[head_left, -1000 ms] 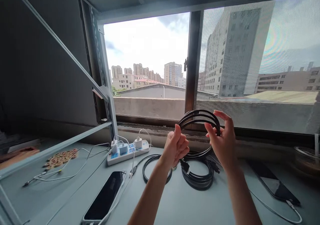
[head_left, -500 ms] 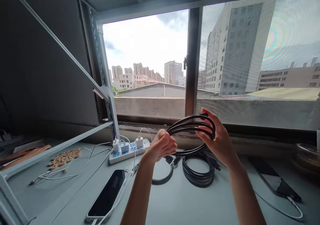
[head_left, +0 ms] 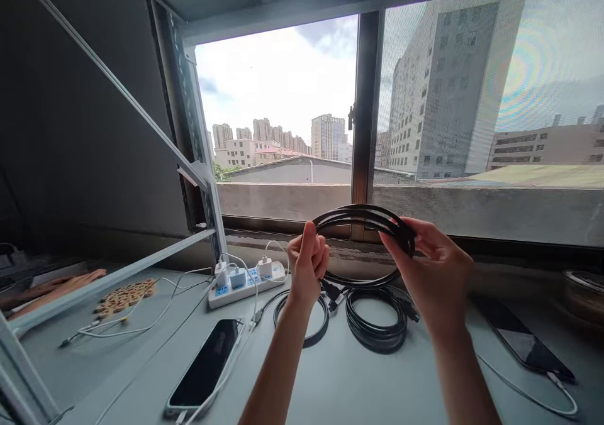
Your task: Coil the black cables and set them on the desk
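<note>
Between my hands, raised above the table, is a black cable (head_left: 361, 212) wound into several loose loops. My left hand (head_left: 309, 261) is closed around the left side of the loops, thumb pointing up. On the right side, my right hand (head_left: 427, 261) pinches the bundled strands between thumb and fingers; its fingertips are partly hidden. Below on the table lie a second coiled black cable (head_left: 376, 343) and, to its left, a thinner black coil (head_left: 322, 338), partly behind my left forearm. Dark connectors (head_left: 334, 294) lie between those two coils.
A white power strip (head_left: 248, 285) with chargers stands by the window. One phone (head_left: 205, 368) lies at left, another phone (head_left: 523, 340) at right, both with white cables. Beyond the metal shelf frame (head_left: 117, 277) are a brown patterned mat (head_left: 123, 297) and another person's hand (head_left: 70, 285).
My right hand has shifted right and closed from spread fingers onto the loops. My left hand has turned thumb-up, and the held coil now looks wider and more gathered at its right end.
</note>
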The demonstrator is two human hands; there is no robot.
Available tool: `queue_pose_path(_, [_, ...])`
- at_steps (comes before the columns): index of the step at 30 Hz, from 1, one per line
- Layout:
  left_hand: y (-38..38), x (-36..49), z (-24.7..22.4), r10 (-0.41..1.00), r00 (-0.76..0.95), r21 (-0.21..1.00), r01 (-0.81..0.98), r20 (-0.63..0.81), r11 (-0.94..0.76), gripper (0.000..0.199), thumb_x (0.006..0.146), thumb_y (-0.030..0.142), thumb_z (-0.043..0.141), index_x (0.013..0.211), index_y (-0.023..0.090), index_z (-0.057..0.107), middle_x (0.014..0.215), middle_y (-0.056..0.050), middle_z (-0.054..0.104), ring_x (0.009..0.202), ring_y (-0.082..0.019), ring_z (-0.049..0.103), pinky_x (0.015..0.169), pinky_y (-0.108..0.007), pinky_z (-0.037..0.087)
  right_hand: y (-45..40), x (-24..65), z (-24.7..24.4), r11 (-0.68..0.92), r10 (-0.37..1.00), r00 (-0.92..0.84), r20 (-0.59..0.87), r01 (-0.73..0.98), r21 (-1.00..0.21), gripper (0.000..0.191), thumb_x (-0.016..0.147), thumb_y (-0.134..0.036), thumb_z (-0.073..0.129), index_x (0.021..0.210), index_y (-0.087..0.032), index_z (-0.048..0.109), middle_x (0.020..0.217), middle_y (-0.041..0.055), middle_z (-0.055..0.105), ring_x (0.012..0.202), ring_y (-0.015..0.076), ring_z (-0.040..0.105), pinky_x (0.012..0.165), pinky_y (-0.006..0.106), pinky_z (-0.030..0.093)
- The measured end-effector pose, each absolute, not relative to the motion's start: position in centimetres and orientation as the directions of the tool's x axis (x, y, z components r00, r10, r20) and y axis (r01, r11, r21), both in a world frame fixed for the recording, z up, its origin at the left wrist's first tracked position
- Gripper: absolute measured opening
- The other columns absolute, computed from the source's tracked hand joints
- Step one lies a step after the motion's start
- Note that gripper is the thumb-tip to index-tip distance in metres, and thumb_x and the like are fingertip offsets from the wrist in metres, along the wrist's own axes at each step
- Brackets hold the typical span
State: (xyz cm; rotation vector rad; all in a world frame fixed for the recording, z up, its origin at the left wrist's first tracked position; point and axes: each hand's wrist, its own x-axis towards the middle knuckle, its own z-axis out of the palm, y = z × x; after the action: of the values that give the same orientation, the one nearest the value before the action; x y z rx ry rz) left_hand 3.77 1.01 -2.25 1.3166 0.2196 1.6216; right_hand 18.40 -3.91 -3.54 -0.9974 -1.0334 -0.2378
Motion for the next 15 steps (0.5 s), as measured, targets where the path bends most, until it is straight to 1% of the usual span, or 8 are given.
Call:
queue_pose_path(2, [0.8,4.1,-2.3,0.764,-0.001,0.626,-0.573,0.645,-0.529,0.072,0.069,0.067,0.066,0.044,0.017,0.021,0.038,0.008,0.017,0.029,-0.001,0.016,0.029,-0.016,0.008,-4.1,18.0,-3.3,0.582,0.197,0.496,0.845,0.635,-0.508,0.029,0.073,-0.038,0.072,0.095,-0.021,0.071,0.089,0.003,0.071,0.077,0.0154,0.065,0.068,0.027,0.053])
queue_pose_path(4, [0.6,4.3,-2.3,0.758,-0.059,0.603,-0.567,0.65,-0.561,0.072,0.069,0.067,0.067,0.044,0.017,0.021,0.038,0.008,0.017,0.029,-0.001,0.016,0.03,-0.016,0.008,-4.5,17.8,-3.1,0.566,0.151,0.452,0.879,0.69,-0.452,0.027,0.076,-0.037,0.07,0.096,-0.021,0.072,0.093,0.0043,0.071,0.08,0.016,0.065,0.069,0.028,0.053])
queue_pose_path(5, [0.4,4.3,-2.3,0.754,-0.076,0.596,-0.563,0.652,-0.573,0.072,0.069,0.067,0.067,0.044,0.017,0.021,0.038,0.008,0.017,0.029,-0.001,0.016,0.03,-0.016,0.007,-4.6,17.8,-3.1,0.551,0.151,0.45,0.88,0.701,-0.453,0.026,0.076,-0.038,0.069,0.095,-0.021,0.073,0.092,0.0045,0.071,0.078,0.0165,0.065,0.069,0.028,0.053])
queue_pose_path(6, [0.4,4.3,-2.2,0.753,-0.078,0.597,-0.56,0.653,-0.575,0.072,0.068,0.067,0.067,0.044,0.017,0.021,0.038,0.008,0.017,0.029,-0.001,0.016,0.03,-0.016,0.007,-4.8,17.8,-3.1,0.537,0.174,0.468,0.866,0.693,-0.482,0.026,0.077,-0.04,0.069,0.093,-0.021,0.074,0.088,0.0043,0.072,0.075,0.0168,0.066,0.068,0.028,0.052])
queue_pose_path(8, [0.4,4.2,-2.2,0.761,-0.04,0.619,-0.555,0.647,-0.556,0.071,0.069,0.067,0.067,0.044,0.017,0.022,0.038,0.009,0.017,0.029,-0.001,0.016,0.029,-0.017,0.007,-4.9,17.9,-3.2,0.542,0.296,0.532,0.794,0.591,-0.598,0.028,0.075,-0.045,0.069,0.087,-0.02,0.075,0.077,0.0038,0.073,0.066,0.0173,0.067,0.064,0.028,0.052])
queue_pose_path(11, [1.1,3.9,-2.3,0.778,0.052,0.686,-0.509,0.627,-0.519,0.07,0.07,0.068,0.065,0.044,0.017,0.024,0.037,0.008,0.02,0.026,-0.002,0.021,0.029,-0.018,0.008,-4.8,18.5,-3.3,0.561,0.558,0.546,0.625,0.306,-0.769,0.032,0.067,-0.048,0.074,0.079,-0.017,0.074,0.069,0.0043,0.072,0.059,0.0177,0.067,0.056,0.025,0.052])
queue_pose_path(12, [1.5,3.8,-2.4,0.784,0.083,0.712,-0.487,0.615,-0.507,0.07,0.07,0.069,0.064,0.044,0.017,0.024,0.036,0.008,0.021,0.026,-0.002,0.023,0.029,-0.018,0.009,-4.7,18.7,-3.3,0.558,0.626,0.524,0.578,0.217,-0.801,0.033,0.065,-0.048,0.076,0.075,-0.016,0.074,0.067,0.0045,0.071,0.057,0.0171,0.067,0.053,0.024,0.052])
queue_pose_path(15, [2.8,4.0,-3.2,0.801,0.179,0.775,-0.438,0.571,-0.455,0.071,0.07,0.071,0.062,0.043,0.018,0.023,0.034,0.007,0.023,0.024,-0.003,0.027,0.029,-0.019,0.01,-4.3,19.2,-3.1,0.503,0.762,0.465,0.451,0.013,-0.864,0.038,0.057,-0.049,0.08,0.065,-0.013,0.071,0.06,0.0048,0.069,0.048,0.0147,0.064,0.046,0.021,0.05])
